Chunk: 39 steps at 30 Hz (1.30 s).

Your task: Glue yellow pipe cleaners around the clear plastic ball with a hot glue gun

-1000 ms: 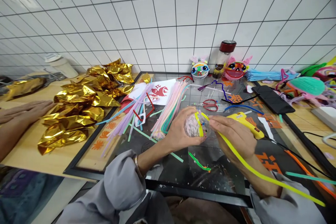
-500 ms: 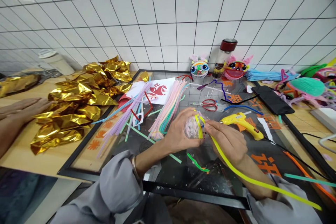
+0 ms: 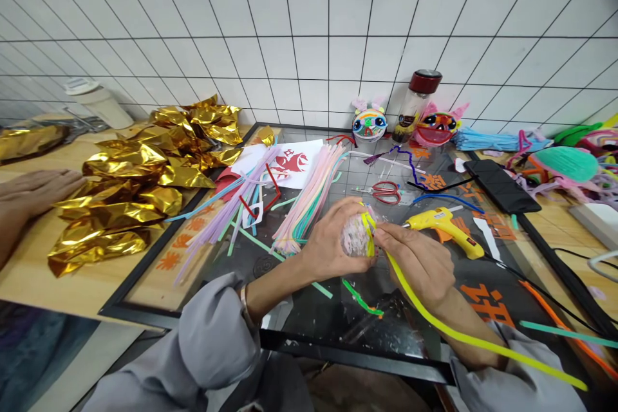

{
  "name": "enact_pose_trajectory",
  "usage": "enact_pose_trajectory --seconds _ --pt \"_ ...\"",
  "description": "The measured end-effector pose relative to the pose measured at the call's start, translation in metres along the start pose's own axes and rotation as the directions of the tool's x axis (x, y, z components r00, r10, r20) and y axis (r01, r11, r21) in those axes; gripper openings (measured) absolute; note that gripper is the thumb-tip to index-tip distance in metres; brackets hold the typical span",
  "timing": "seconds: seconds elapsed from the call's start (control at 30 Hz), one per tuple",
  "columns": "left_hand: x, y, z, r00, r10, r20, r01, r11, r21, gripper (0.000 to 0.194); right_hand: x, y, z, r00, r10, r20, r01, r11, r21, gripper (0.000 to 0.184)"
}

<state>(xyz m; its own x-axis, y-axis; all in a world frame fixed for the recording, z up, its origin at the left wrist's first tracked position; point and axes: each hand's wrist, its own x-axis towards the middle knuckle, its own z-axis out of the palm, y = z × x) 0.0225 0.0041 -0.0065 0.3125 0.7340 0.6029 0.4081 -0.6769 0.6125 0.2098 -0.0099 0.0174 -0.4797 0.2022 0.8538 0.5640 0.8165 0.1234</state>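
Note:
My left hand (image 3: 328, 244) is wrapped round a small, rounded, whitish see-through craft piece (image 3: 353, 236) with yellow strips across it. Against its right side, my right hand (image 3: 420, 264) pinches a yellow pipe cleaner (image 3: 434, 328), whose long free end trails down over my right forearm. Part of the craft piece is hidden by my fingers. To the right of my right hand lies a yellow hot glue gun (image 3: 447, 230). A short green pipe cleaner (image 3: 360, 299) rests on the dark glass board just below my hands.
Pastel pipe cleaner bundles (image 3: 309, 199) and crumpled gold foil (image 3: 120, 193) lie leftward. Red-handled scissors (image 3: 386, 192), a glass bottle (image 3: 410, 106) and a decorated animal-face craft (image 3: 369, 125) are behind. A black phone (image 3: 505, 185) lies right. Another person's hand (image 3: 43, 190) rests far left.
The view has shifted slightly. Both hands stay at the craft piece with nearly the same grip, and the yellow pipe cleaner is still pressed to its right side.

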Motion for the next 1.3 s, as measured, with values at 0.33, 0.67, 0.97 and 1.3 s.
enact_pose_trajectory --seconds 0.33,0.67,0.97,1.3 --pt "-0.0014 -0.0022 0.0003 0.999 0.034 0.014 -0.034 0.999 -0.006 0.071 0.0063 -0.0033 -0.0027 0.999 -0.03 0.032 0.032 0.998 -0.049 0.021" --pt "-0.0019 -0.002 0.0005 0.999 0.031 0.01 -0.031 0.998 0.049 0.072 0.0081 -0.0073 -0.0019 0.999 -0.042 0.025 0.044 0.993 -0.106 0.017" --pt "-0.0023 -0.0024 0.0004 0.999 0.047 0.01 -0.047 0.998 0.038 0.069 0.0049 -0.0075 -0.0012 0.998 -0.028 0.056 0.033 0.994 -0.103 0.017" --pt "-0.0029 -0.0032 -0.0003 0.998 0.057 0.024 -0.058 0.997 0.056 0.072 0.0049 -0.0088 0.0007 0.999 -0.022 0.05 0.028 0.993 -0.115 0.018"
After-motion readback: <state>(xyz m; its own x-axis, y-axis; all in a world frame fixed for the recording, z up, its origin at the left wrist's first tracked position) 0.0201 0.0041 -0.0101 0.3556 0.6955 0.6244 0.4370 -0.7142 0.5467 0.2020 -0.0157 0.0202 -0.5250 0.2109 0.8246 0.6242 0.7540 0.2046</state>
